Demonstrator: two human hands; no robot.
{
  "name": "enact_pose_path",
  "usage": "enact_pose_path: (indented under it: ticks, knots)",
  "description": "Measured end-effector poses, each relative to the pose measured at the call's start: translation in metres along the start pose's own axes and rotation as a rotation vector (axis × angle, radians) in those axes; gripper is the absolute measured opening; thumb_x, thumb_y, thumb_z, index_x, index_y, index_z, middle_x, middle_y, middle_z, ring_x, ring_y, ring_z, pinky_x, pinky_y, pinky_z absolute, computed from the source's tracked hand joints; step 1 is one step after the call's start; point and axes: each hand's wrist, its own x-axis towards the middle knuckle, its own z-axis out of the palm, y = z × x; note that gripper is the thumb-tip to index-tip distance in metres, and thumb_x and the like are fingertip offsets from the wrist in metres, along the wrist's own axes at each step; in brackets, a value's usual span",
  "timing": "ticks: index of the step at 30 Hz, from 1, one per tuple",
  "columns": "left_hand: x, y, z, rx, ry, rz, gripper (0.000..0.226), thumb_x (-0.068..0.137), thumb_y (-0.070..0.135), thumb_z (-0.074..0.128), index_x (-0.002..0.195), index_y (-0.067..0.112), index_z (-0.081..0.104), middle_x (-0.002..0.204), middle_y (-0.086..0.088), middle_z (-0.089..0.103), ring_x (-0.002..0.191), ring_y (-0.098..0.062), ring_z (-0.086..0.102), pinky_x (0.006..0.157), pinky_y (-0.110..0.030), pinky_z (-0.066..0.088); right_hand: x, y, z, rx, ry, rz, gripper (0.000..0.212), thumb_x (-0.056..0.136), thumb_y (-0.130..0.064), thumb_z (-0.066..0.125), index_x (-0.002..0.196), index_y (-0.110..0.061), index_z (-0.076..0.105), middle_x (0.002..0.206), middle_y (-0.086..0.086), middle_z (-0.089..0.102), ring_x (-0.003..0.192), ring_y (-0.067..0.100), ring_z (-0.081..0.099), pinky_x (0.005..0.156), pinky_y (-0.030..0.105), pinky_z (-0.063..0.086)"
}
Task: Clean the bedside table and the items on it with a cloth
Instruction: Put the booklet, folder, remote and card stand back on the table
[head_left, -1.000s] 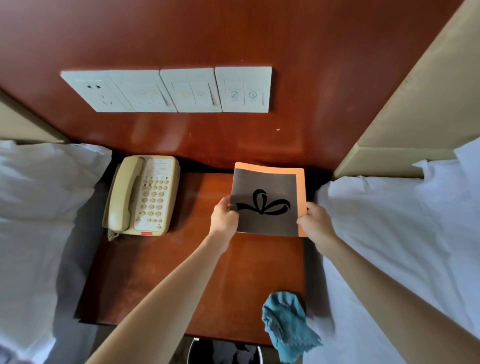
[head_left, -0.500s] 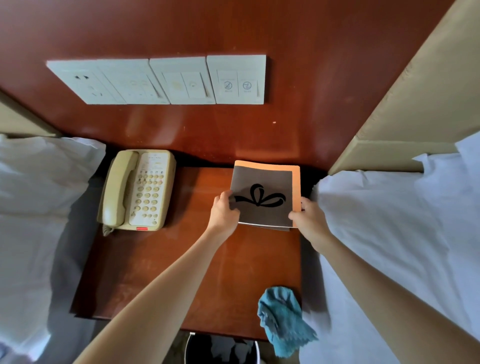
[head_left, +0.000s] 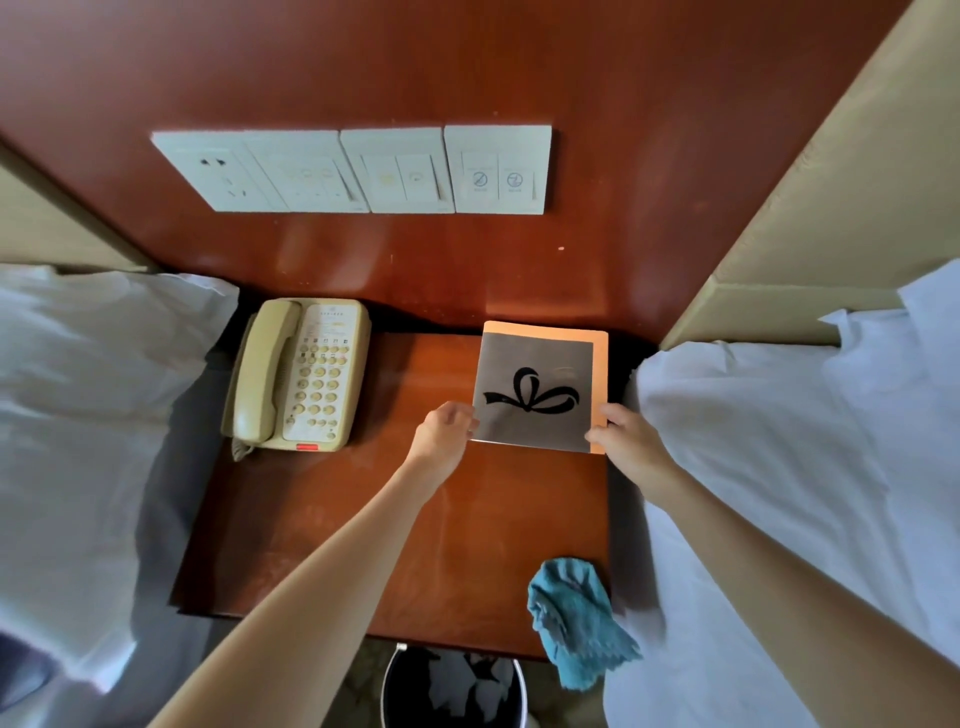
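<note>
Wall switch panels (head_left: 353, 171); white bedding (head_left: 78, 389) either side; bin (head_left: 415, 680) below.

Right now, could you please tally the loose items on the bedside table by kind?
Telephone: 1
Bow-print booklet: 1
Blue cloth: 1
Total: 3
</note>
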Motion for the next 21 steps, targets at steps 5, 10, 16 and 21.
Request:
enact_pose_path:
  ticks: [5,10,16,21]
  knots:
    - [-0.026,-0.009,-0.014,-0.080,0.005,-0.024,0.030,0.100,0.018,0.034,0.112,0.012,0.061,0.106,-0.005,0.067,0.093,-0.018,0.063,0.088,-0.032,0.049,-0.022,-0.008,0.004,0.022,-0.005,-0.016,0.044,0.091,-0.017,0.055,0.135,-0.011,0.050,0.136,0.009,0.053,0.125,0.025,0.048,0.095,0.027,0.035]
    - [-0.061,-0.022,-0.041,-0.204,0.012,-0.062,0.026,0.099,0.016,0.035,0.104,0.015,0.061,0.102,-0.003,0.067,0.091,-0.019,0.065,0.085,-0.035,0.050,-0.057,-0.027,0.017,0.160,-0.054,0.005,0.014,0.090,-0.014,0.056,0.101,-0.016,0.065,0.105,0.009,0.066,0.106,0.024,0.061,0.096,0.039,0.049]
    - [-0.103,-0.050,-0.095,-0.342,0.100,-0.108,0.020,0.098,0.018,0.041,0.097,0.018,0.061,0.096,-0.002,0.067,0.081,-0.011,0.064,0.070,-0.026,0.049,-0.105,-0.066,0.052,0.253,-0.135,-0.002,0.024,0.096,-0.013,0.049,0.114,-0.005,0.061,0.109,0.014,0.067,0.103,0.024,0.063,0.089,0.033,0.050]
    - [-0.129,-0.081,-0.148,-0.403,0.175,-0.110,0.017,0.098,0.019,0.045,0.104,0.015,0.060,0.087,0.004,0.066,0.077,-0.007,0.063,0.054,-0.019,0.045,-0.140,-0.097,0.095,0.200,-0.216,-0.040,0.023,0.097,-0.019,0.050,0.113,-0.008,0.061,0.110,0.010,0.067,0.104,0.023,0.063,0.093,0.035,0.050]
